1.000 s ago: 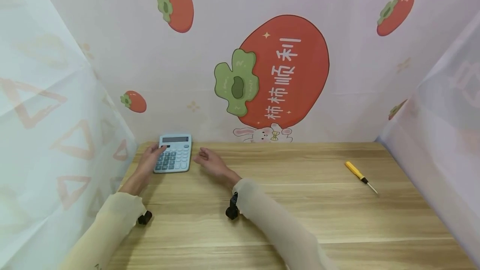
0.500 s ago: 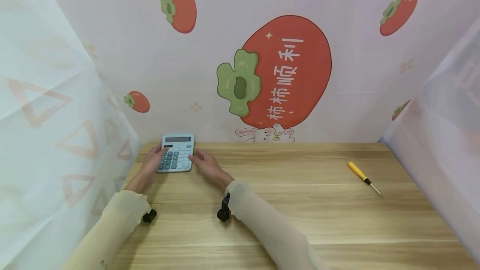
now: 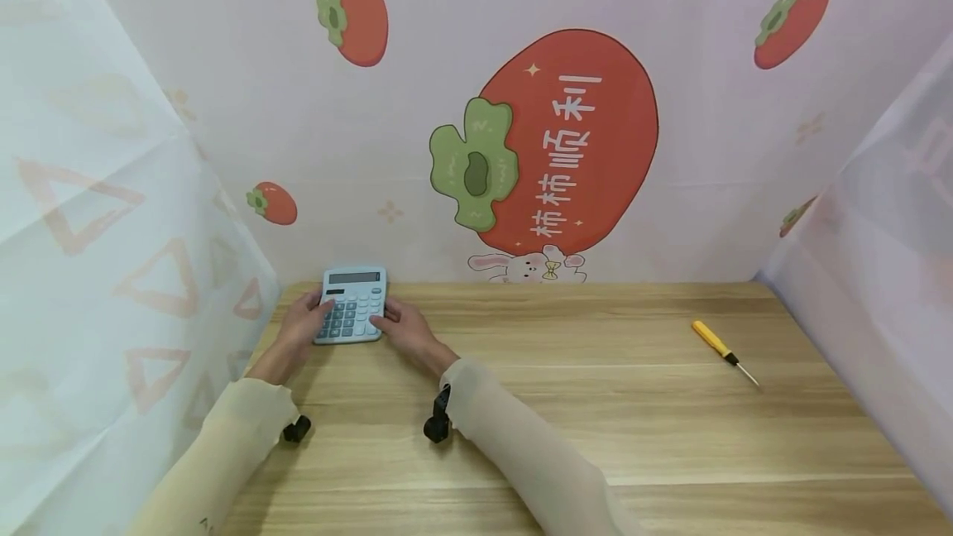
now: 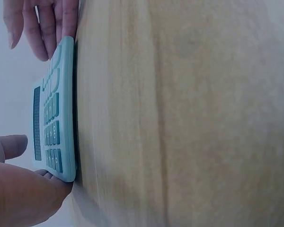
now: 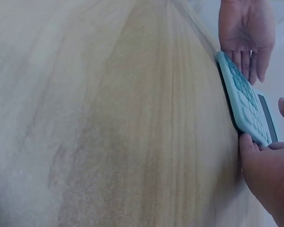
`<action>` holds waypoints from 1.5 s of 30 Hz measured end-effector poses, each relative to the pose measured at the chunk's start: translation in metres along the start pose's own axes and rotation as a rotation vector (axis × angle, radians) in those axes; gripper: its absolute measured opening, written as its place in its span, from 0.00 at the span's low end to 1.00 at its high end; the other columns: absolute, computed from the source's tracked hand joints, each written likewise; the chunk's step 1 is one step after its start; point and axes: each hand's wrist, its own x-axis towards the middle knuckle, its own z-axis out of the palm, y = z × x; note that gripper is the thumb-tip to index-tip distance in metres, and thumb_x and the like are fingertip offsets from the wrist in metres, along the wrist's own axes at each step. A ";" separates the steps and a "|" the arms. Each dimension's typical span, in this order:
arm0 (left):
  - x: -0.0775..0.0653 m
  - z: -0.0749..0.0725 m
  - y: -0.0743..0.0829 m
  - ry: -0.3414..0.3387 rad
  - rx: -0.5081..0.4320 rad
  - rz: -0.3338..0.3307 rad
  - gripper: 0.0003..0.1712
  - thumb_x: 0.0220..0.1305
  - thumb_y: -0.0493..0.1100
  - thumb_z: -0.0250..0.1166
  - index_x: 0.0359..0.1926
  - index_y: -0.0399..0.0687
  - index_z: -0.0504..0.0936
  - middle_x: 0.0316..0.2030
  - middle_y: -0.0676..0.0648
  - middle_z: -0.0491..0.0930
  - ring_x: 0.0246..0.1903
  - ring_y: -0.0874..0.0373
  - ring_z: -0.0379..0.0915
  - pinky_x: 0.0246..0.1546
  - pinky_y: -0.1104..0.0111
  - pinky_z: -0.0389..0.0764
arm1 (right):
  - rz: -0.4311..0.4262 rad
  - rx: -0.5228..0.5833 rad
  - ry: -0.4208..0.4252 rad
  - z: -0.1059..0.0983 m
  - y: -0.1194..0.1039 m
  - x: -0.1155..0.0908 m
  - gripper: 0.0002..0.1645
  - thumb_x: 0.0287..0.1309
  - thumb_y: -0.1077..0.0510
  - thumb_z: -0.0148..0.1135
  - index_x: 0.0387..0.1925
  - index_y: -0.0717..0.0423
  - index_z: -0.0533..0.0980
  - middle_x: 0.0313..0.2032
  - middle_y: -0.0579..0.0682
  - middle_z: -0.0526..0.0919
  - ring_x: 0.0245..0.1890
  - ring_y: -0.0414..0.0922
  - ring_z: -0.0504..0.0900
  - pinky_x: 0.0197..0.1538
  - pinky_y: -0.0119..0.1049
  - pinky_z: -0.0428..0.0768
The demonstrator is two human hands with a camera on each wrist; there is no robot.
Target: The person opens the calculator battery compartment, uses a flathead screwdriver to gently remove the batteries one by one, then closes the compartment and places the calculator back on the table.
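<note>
A pale blue calculator (image 3: 356, 304) lies at the back left of the table, its display toward the wall. My left hand (image 3: 300, 325) holds its left side, thumb over the keys. On the opposite side, my right hand (image 3: 410, 332) holds the edge with the thumb near the lower right keys. The left wrist view shows the calculator (image 4: 61, 109) from its near edge, with fingers at both ends. Seen from the right wrist, fingertips (image 5: 246, 142) tuck in at the calculator's lower edge and are partly hidden by it.
A screwdriver (image 3: 724, 351) with a yellow handle lies on the right of the wooden table (image 3: 551, 420). Behind stands a cloth backdrop (image 3: 700, 147) printed with persimmons, and cloth side walls (image 3: 97, 288) close in left and right.
My right hand has moved left from beside the calculator to its right edge, and its thumb has come over the keys. The left hand has stayed at the left edge.
</note>
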 end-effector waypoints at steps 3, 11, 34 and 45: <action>0.000 -0.001 -0.001 0.005 -0.001 0.000 0.37 0.86 0.43 0.48 0.85 0.40 0.44 0.84 0.35 0.44 0.82 0.42 0.45 0.80 0.49 0.55 | 0.019 0.054 0.013 0.000 0.000 0.002 0.32 0.77 0.59 0.61 0.77 0.60 0.68 0.70 0.56 0.78 0.71 0.49 0.76 0.72 0.43 0.75; 0.001 -0.003 -0.005 0.046 0.005 -0.003 0.36 0.82 0.36 0.53 0.83 0.39 0.51 0.82 0.35 0.52 0.80 0.44 0.52 0.78 0.54 0.62 | 0.061 0.104 0.041 -0.004 -0.002 0.004 0.30 0.71 0.65 0.66 0.72 0.62 0.73 0.61 0.55 0.85 0.62 0.46 0.84 0.64 0.39 0.82; -0.021 0.013 -0.005 0.082 -0.152 -0.027 0.37 0.77 0.32 0.62 0.81 0.41 0.58 0.81 0.41 0.54 0.81 0.49 0.52 0.75 0.64 0.66 | 0.067 -0.077 0.173 -0.009 -0.002 -0.008 0.24 0.64 0.69 0.71 0.62 0.63 0.81 0.50 0.53 0.88 0.50 0.43 0.86 0.56 0.35 0.85; -0.031 0.026 -0.001 0.060 -0.136 -0.015 0.38 0.77 0.35 0.64 0.81 0.43 0.58 0.81 0.41 0.54 0.80 0.49 0.53 0.77 0.59 0.62 | 0.027 -0.080 0.242 -0.020 0.000 -0.023 0.24 0.65 0.67 0.71 0.62 0.65 0.80 0.51 0.54 0.88 0.51 0.44 0.86 0.54 0.32 0.85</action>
